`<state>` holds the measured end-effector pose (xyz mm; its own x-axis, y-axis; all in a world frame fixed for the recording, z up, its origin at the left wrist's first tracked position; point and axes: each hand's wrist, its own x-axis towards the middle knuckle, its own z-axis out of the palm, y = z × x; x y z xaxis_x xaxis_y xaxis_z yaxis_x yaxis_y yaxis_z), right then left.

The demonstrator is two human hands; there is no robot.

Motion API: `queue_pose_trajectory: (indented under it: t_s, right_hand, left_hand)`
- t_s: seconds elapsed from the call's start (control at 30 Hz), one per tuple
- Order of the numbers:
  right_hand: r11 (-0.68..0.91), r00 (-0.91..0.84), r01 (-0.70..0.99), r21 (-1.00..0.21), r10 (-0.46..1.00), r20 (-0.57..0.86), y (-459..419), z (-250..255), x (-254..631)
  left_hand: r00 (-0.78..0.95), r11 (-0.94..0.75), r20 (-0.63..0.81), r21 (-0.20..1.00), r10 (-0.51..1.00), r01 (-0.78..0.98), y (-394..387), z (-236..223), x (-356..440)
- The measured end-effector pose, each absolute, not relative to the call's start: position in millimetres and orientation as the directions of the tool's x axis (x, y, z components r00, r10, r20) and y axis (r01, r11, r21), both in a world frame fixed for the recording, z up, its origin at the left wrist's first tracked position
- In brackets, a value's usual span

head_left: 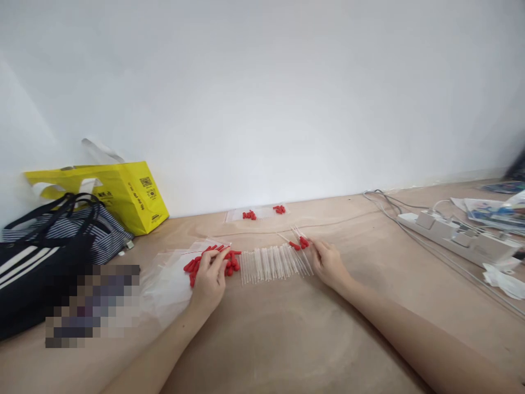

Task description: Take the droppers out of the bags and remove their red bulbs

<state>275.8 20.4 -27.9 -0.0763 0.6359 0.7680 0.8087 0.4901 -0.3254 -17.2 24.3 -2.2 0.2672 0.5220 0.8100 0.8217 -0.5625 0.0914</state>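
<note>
My left hand reaches over a pile of red rubber bulbs, its fingers apart and curved down among them. The bulbs lie on a clear plastic bag. To the right, many thin clear tubes lie side by side in a row on the table. My right hand is at the row's right end, its fingers closed at a red-bulbed dropper; the fingertips are partly hidden. Another red bulb on a clear tube lies just left of it.
Near the wall lies a clear bag with red bulbs and more clear tubes. A yellow bag and a black bag stand at the left. A white power strip with grey cables lies at the right.
</note>
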Motion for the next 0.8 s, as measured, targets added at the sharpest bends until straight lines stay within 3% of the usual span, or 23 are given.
queue_pose_trajectory:
  t_s: [0.17,0.4,0.57,0.8]
  right_hand:
    - [0.441,0.001,0.813,-0.381,0.653,0.758,29,-34,282]
    - [0.346,-0.007,0.861,-0.373,0.741,0.671,23,-29,259]
    - [0.22,0.002,0.931,-0.29,0.793,0.609,25,-22,240]
    - [0.131,0.013,0.966,-0.223,0.838,0.546,30,-21,219]
  left_hand:
    - [0.072,-0.369,0.808,0.186,0.585,0.911,42,3,-51]
    - [-0.129,-0.137,0.628,0.356,0.767,0.924,48,9,-71]
    - [-0.199,-0.019,0.584,0.346,0.787,0.938,46,10,-65]
    - [-0.204,-0.006,0.562,0.348,0.802,0.937,45,10,-60]
